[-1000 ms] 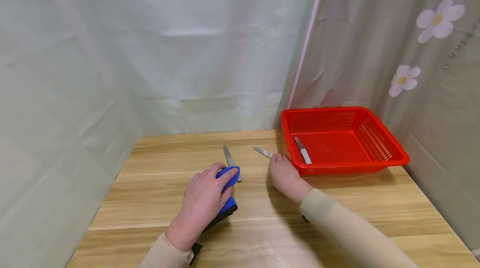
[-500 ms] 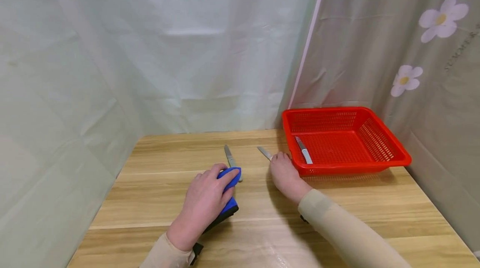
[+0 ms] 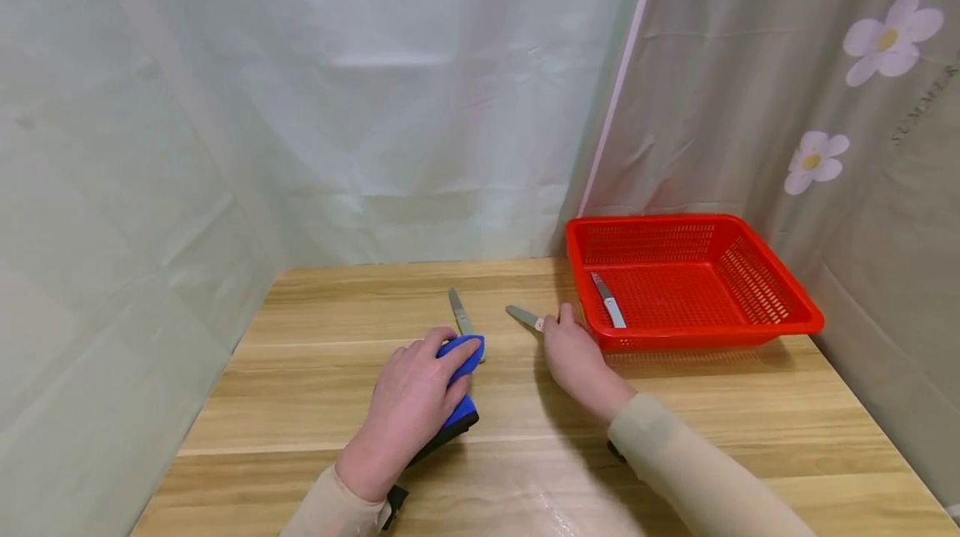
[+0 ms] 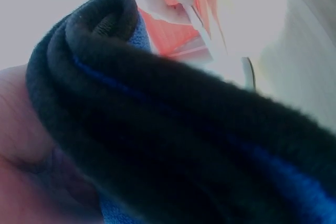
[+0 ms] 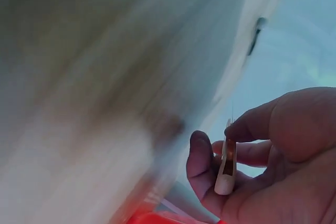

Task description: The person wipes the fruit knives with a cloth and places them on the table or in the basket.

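My left hand (image 3: 405, 387) grips a folded blue cloth with black edging (image 3: 460, 410), whose thick folds fill most of the left wrist view. My right hand (image 3: 579, 360) pinches a small knife (image 3: 522, 317) by its pale handle, blade pointing left and away from me. In the right wrist view the handle's end shows between thumb and fingers. Just past the cloth, a second knife (image 3: 458, 312) lies on the table, its handle partly hidden by the left hand and cloth. A third knife (image 3: 609, 303) rests inside the red basket (image 3: 697, 332), close beside my right hand.
The perforated plastic basket stands at the back right of the wooden table (image 3: 300, 387). Pale curtains (image 3: 412, 103) hang behind the table and along both sides.
The knife in my right hand has turned a little, and its blade shows broader now. That hand has shifted slightly; the left hand keeps its grip on the cloth almost unmoved.
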`<state>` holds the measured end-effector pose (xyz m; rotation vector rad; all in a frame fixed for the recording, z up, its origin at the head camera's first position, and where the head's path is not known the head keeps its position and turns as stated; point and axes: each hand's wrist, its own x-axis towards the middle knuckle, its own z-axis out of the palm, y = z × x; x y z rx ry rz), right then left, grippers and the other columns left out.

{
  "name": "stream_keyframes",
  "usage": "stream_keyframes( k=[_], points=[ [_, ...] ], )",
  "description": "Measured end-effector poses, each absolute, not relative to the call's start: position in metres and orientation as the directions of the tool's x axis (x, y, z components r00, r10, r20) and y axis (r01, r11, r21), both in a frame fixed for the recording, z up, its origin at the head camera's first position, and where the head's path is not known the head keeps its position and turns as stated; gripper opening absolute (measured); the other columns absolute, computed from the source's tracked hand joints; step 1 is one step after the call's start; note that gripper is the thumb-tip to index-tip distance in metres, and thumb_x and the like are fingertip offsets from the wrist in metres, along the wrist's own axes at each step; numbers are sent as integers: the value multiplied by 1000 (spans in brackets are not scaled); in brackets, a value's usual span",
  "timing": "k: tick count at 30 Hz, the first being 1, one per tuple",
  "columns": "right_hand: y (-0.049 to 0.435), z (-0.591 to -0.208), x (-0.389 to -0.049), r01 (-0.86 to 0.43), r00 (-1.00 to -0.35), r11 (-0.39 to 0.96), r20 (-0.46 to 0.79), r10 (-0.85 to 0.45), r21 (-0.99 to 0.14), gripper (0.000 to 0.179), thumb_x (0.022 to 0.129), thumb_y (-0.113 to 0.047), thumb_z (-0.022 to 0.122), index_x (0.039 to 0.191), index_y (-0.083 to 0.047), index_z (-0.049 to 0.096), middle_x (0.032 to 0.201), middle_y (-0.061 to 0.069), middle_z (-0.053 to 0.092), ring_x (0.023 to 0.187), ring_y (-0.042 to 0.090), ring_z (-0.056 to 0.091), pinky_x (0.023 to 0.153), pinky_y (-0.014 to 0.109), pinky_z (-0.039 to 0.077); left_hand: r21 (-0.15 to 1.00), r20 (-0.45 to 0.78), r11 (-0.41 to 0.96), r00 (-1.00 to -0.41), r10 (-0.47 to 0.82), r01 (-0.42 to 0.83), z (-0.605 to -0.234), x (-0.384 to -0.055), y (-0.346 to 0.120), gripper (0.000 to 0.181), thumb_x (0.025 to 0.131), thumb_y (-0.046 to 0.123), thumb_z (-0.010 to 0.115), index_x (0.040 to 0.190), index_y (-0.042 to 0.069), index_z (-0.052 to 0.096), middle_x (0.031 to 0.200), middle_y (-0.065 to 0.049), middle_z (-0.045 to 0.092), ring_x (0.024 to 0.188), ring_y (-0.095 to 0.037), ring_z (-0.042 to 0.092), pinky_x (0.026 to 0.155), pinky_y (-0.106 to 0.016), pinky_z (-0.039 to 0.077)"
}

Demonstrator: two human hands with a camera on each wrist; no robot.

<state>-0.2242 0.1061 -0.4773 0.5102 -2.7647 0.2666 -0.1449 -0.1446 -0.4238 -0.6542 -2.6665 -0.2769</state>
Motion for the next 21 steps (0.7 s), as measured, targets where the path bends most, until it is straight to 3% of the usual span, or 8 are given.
stream_keyframes(
  k=[5,11,16,21],
  points=[
    [112,-479,-213,-444,-856,863,399,-329,-242,16,92,12,69,107,12,64,90,18,48,55,23,48,46,36,49,99,404,874,-822,401,476,-426,-146,-145,44,97,29,88,140,20,78,130,-13,70,104,-31,74,79,-48,60],
    [117,-465,-197,-482,-827,832,459,-326,-276,21,90,6,75,110,6,69,88,14,60,69,27,57,56,41,54,102,414,867,-813,409,488,-423,-147,-142,45,99,29,87,142,21,77,133,-13,69,105,-32,75,79,-48,60],
    [119,-446,-182,-472,-845,813,437,-308,-340,27,89,8,74,116,4,73,92,13,64,73,24,59,60,36,53,104,426,855,-800,422,507,-418,-148,-136,46,99,28,87,143,22,77,133,-14,69,106,-33,75,82,-50,61],
    [121,-441,-172,-502,-824,792,470,-316,-348,26,91,8,77,117,3,75,90,10,62,71,20,54,58,32,50,105,432,849,-792,430,518,-416,-146,-130,45,99,29,86,142,22,77,135,-15,69,110,-33,74,85,-52,61]
  ],
)
